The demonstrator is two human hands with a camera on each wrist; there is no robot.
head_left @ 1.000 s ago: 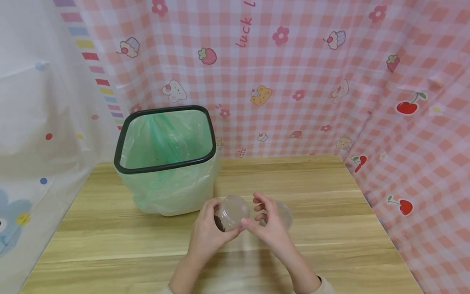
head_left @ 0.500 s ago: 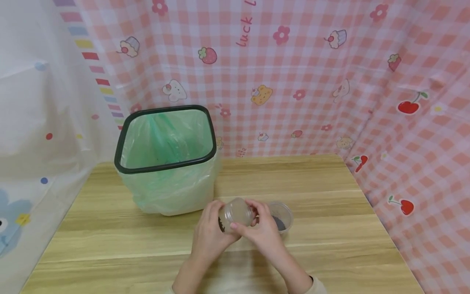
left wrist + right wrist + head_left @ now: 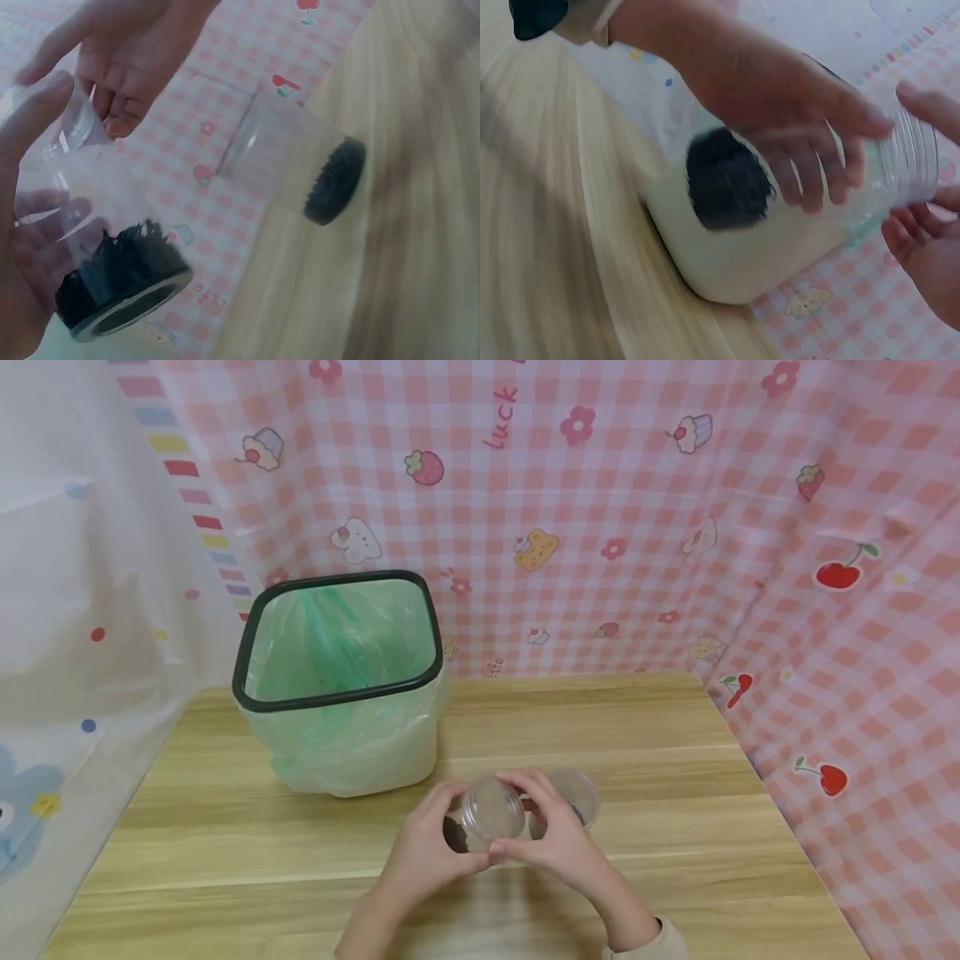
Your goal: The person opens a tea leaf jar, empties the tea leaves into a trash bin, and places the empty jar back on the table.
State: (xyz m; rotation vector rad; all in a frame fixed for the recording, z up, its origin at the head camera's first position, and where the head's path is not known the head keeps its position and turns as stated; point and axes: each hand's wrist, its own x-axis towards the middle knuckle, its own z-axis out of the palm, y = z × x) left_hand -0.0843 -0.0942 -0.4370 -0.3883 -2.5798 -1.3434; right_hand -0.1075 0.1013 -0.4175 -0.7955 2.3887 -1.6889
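My left hand (image 3: 422,853) (image 3: 21,289) (image 3: 757,82) is wrapped around a clear jar (image 3: 491,810) (image 3: 120,270), which tilts above the table. Dark, shredded-looking matter fills its bottom end. The ribbed clear top faces the head camera, with fingers and thumb of my right hand (image 3: 566,842) (image 3: 142,52) (image 3: 939,259) gripping its rim. Both thumbs meet at the near side. A second clear container (image 3: 581,789) (image 3: 281,161) stands upright just beyond my right hand, dark matter at its bottom; that hand partly covers it in the head view.
A bin (image 3: 386,743) with a black rim and a pale green liner stands on the wooden table (image 3: 247,877), behind and left of my hands. Pink checked cloth (image 3: 480,527) hangs behind the table and at its right; whitish cloth (image 3: 90,577) hangs at the left.
My right hand has gone from loosely spread beside the jar's top to gripping its rim. Jar and hands have shifted slightly right and nearer, and the jar's tilt has changed.
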